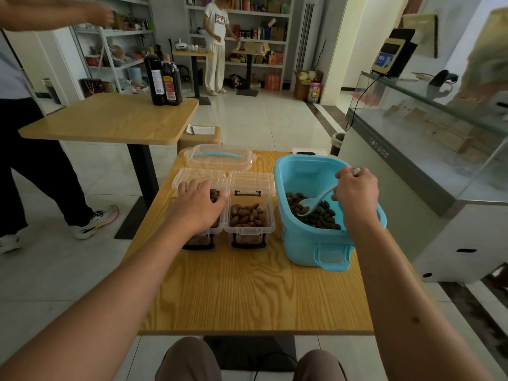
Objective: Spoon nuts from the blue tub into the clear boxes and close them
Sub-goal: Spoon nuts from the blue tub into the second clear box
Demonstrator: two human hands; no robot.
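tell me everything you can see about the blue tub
The blue tub is a light blue, deep, rounded-rectangle bin that looks like plastic, with a latch tab on its near end. It stands upright and lidless on the right side of the wooden table, beside the clear boxes. Dark brown nuts cover its bottom. A pale spoon, held by the right hand, dips into them; the wrist lies over the right rim.

A blue tub (310, 243) of dark nuts (319, 213) holds a pale spoon (316, 202). Beside it stand two open clear boxes (250, 215), partly filled.
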